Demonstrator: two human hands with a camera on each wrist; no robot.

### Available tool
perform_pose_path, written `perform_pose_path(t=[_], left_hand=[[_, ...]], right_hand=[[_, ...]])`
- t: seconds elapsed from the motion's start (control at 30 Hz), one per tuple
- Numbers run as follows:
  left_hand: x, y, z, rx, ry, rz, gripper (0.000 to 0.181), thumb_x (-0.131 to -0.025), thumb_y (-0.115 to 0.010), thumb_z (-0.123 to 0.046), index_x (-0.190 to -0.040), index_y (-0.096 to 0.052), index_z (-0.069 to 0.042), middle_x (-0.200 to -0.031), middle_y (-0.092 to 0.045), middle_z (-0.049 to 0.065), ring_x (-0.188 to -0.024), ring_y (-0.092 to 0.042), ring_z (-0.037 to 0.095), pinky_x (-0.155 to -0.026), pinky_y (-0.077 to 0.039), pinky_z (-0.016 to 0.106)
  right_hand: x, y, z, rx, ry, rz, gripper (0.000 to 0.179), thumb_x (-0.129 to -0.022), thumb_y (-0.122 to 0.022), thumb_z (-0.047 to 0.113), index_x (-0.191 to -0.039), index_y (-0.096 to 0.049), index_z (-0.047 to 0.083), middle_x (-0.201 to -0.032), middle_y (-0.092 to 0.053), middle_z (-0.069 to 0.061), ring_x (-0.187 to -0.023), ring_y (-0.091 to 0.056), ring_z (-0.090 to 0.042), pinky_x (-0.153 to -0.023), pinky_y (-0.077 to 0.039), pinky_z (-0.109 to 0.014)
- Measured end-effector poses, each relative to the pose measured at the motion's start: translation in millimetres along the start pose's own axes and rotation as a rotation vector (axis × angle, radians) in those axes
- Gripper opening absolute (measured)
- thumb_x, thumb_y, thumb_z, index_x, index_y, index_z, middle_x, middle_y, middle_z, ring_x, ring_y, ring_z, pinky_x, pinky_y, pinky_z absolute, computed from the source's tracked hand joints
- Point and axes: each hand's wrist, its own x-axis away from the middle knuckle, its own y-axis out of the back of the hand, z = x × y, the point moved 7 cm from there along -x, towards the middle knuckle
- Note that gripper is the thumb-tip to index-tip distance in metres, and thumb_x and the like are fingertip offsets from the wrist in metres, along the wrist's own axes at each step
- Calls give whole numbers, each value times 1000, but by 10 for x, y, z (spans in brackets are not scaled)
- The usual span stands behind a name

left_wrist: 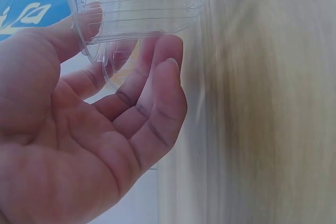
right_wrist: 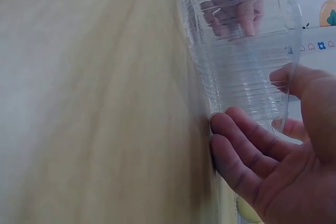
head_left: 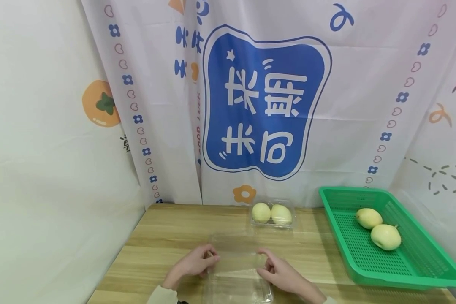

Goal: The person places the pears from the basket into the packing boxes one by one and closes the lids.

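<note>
A clear plastic clamshell box (head_left: 235, 276) lies opened out on the wooden table between the two hands. At its left edge, my left hand (head_left: 195, 261) grips the rim; the left wrist view shows the thumb and curled fingers around the ribbed plastic wall (left_wrist: 147, 9). On the opposite edge, my right hand (head_left: 283, 272) holds the rim, its thumb over the edge and its other fingers along the side of the box (right_wrist: 236, 72). No fruit shows inside this box.
Farther back stands a closed clear box (head_left: 272, 225) with two pale yellow pears (head_left: 261, 213). To the right, a green basket (head_left: 347, 253) holds two more pears (head_left: 386, 237). A printed curtain (head_left: 175, 139) hangs behind the wooden table (head_left: 156, 236).
</note>
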Motion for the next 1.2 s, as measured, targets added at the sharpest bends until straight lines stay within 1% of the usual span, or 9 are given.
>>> perform_pose_path(t=[0.13,0.3,0.5,0.63,0.87,1.07,1.2], left_hand=[[-8,-46,-32,-15,6,6,21,-99,-59,-30,-104,-61,-10,-72,-59,3,-52,-53,13,-46,-49,24],[-33,-117,-76,-24,-6,3,20,-98,-59,-30,-103,-61,-11,-72,-60,5,-52,-53,13,-45,-52,30],[-91,-229,-137,-27,-14,13,16,-98,-59,-28,-101,-60,-13,-69,-60,5,-48,-53,10,-44,-53,29],[-137,-308,-216,-25,-25,25,16,-98,-59,-28,-102,-60,-12,-68,-59,6,-47,-53,11,-44,-52,29],[-212,-398,-332,-56,-21,2,15,-96,-62,-30,-101,-61,-15,-70,-60,4,-50,-55,12,-47,-53,29],[-251,-472,-362,-32,-19,0,16,-95,-64,-29,-100,-60,-14,-73,-62,10,-52,-57,14,-49,-56,31],[-306,-548,-375,-20,-16,3,16,-95,-64,-31,-99,-61,-16,-72,-62,10,-50,-56,13,-47,-55,31]], right_hand=[[48,33,15,-5,15,0,52,-100,-57,31,-140,-39,2,-71,-59,11,-59,-52,4,-52,-48,-19],[116,86,15,-33,1,0,48,-99,-59,28,-136,-42,2,-74,-63,8,-62,-55,3,-54,-50,-19],[217,157,-40,-41,-18,7,44,-99,-59,26,-133,-44,3,-75,-63,8,-61,-55,3,-53,-49,-20],[290,222,-95,-25,-37,4,42,-99,-59,28,-131,-45,5,-75,-63,9,-61,-55,2,-54,-50,-21],[377,344,-125,3,-48,-26,42,-98,-61,29,-129,-47,4,-76,-64,7,-62,-56,1,-55,-51,-21],[432,406,-132,20,-71,-46,43,-96,-63,28,-128,-49,2,-76,-62,8,-64,-55,2,-55,-49,-20],[494,461,-176,37,-107,-50,41,-97,-62,27,-127,-49,2,-77,-62,8,-64,-54,1,-55,-48,-21]])
